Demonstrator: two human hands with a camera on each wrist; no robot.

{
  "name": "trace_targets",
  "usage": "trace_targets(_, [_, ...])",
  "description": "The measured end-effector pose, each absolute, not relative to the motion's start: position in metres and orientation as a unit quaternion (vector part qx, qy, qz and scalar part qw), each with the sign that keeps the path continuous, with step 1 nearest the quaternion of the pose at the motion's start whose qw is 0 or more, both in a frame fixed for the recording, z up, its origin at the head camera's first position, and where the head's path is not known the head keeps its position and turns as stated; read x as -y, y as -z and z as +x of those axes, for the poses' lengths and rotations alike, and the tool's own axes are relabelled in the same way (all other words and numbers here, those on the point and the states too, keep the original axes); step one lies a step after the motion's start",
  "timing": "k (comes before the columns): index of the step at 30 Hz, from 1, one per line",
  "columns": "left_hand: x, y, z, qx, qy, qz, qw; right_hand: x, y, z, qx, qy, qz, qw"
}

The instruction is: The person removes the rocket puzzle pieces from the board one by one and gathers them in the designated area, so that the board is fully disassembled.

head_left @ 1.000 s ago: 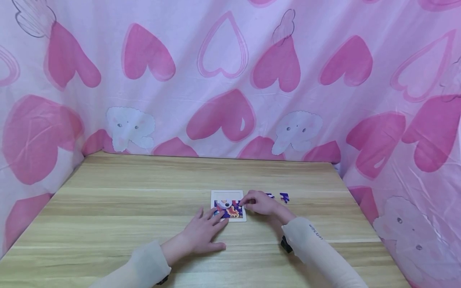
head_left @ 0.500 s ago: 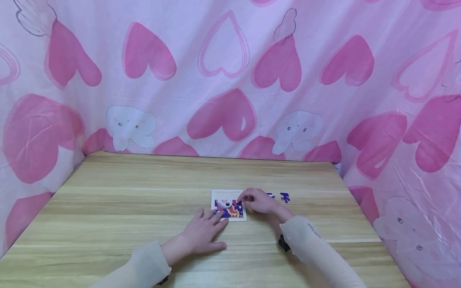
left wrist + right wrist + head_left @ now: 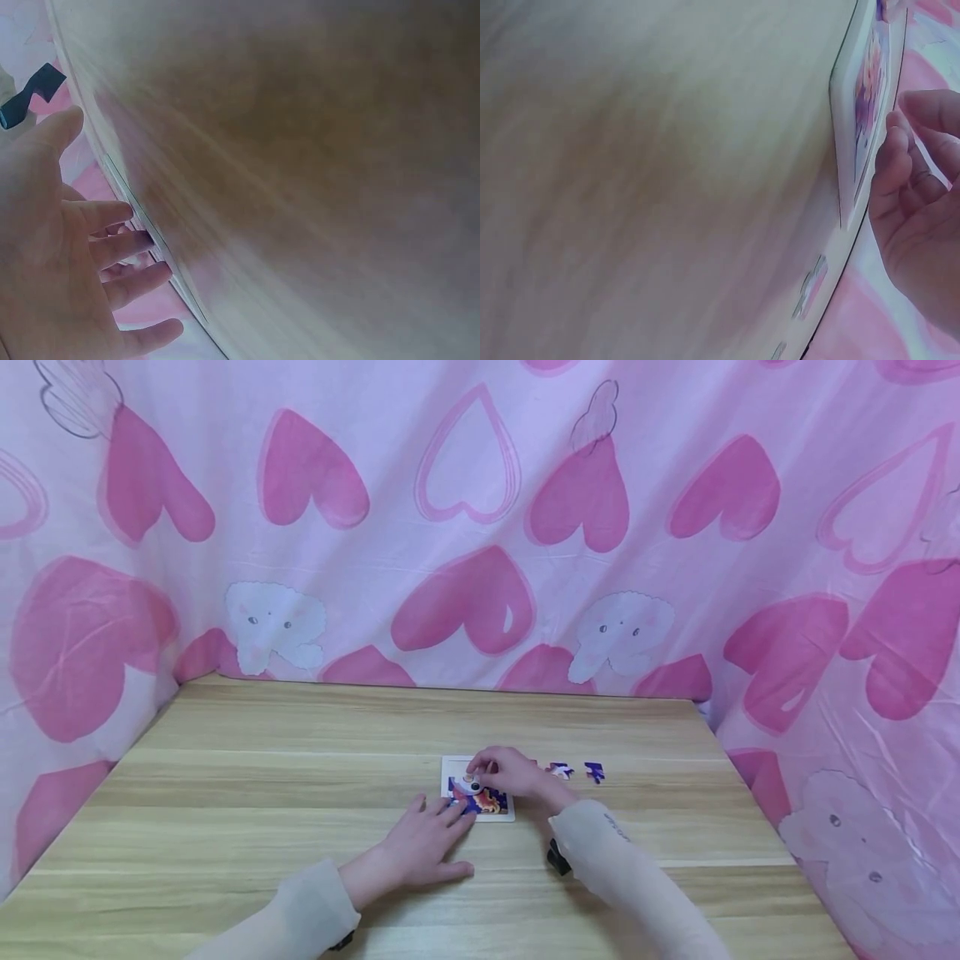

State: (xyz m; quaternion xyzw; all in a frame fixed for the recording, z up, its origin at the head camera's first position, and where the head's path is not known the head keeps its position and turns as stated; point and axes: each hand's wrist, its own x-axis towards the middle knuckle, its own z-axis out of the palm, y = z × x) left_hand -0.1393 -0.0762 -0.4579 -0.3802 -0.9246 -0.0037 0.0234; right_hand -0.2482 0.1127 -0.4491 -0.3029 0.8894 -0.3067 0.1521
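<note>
One left hand (image 3: pixel 422 852), just left of bottom centre: fingers straight and spread, nothing gripped, tips on the lower-left corner of the puzzle tray (image 3: pixel 495 817). Tray is lower middle of frame, flat on the wooden table (image 3: pixel 247 827), pale border. Probably card or thin board: light, fairly stiff, apt to slide on smooth wood, so fingertips on the border should pin it; lift by opposite edges. Fitted pieces (image 3: pixel 491 802) show in its lower part; upper part partly covered.

Right hand (image 3: pixel 513 772), over the tray's upper right: fingers bent, thumb and index tips close together, low over the picture. Can't tell if a piece is between them; right wrist view doesn't settle it.

Further right, loose on the table: white-and-purple piece (image 3: pixel 560 770), then purple piece (image 3: pixel 595 772), apart from each other. Likely very light, stiff, thin; best pinched by the edges. Tabs look like the weak spot, could bend if forced.

Writing: short dark lettering (image 3: pixel 617 827) on the right sleeve (image 3: pixel 641 881), lower right of centre, too small to read. No brand legible on tray or pieces.
</note>
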Motion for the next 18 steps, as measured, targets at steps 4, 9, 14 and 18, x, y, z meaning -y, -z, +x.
trace_targets(4, [0.0744,0.4576,-0.1408,0.924,-0.002,-0.380,0.026,-0.1081,0.4500,-0.2490,-0.892,0.302,-0.294,0.162])
trace_targets(9, [0.0736,0.4566,-0.1415,0.924,-0.007,-0.381,0.030,-0.1051,0.4513,-0.2520,-0.893,0.303,-0.289,0.166])
trace_targets(14, [0.0738,0.4566,-0.1418,0.924,-0.007,-0.381,0.029,-0.1029,0.4513,-0.2547,-0.892,0.304,-0.286,0.172])
trace_targets(18, [0.0743,0.4571,-0.1420,0.925,-0.003,-0.379,0.027,-0.1013,0.4508,-0.2554,-0.889,0.304,-0.292,0.179])
